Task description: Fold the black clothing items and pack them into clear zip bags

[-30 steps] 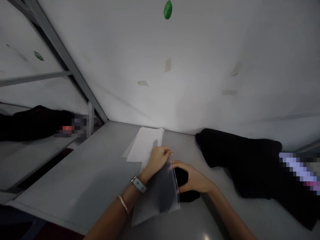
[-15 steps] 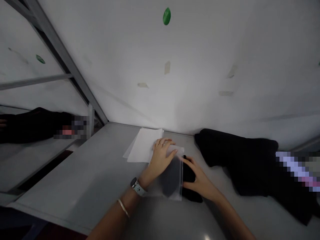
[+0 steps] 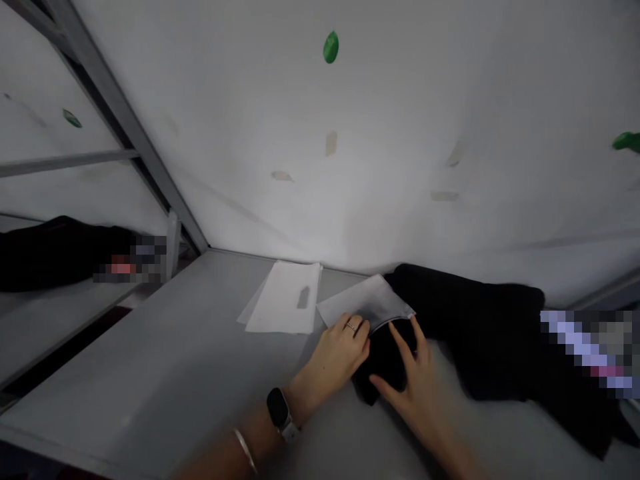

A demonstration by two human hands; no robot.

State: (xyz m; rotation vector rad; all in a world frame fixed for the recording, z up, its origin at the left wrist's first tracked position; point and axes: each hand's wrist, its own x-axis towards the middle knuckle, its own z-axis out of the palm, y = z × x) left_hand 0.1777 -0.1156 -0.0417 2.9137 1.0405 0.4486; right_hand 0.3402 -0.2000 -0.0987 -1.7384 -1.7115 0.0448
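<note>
A frosted plastic bag (image 3: 367,300) lies slanted on the grey table, its open edge towards me. Curled at the left end of that edge, my left hand (image 3: 340,353) is closed on the bag. Against the opening sits a folded black cloth (image 3: 385,353), its far part at the bag's mouth. My right hand (image 3: 417,383) rests over this cloth with fingers spread; two fingertips reach the bag's edge and the thumb lies on the near side. How much cloth is inside the bag cannot be made out.
A small stack of white bags or sheets (image 3: 285,297) lies left of my hands. A large black garment (image 3: 485,327) spreads across the table at right, with a blurred-out item on it. The white wall (image 3: 350,213) stands behind. Another table (image 3: 75,320) stands left, beyond a metal frame.
The bag has swung from upright to slanted, farther back and right, with its opening now towards me. Both hands have turned with it. The black cloth has moved to the bag's mouth.
</note>
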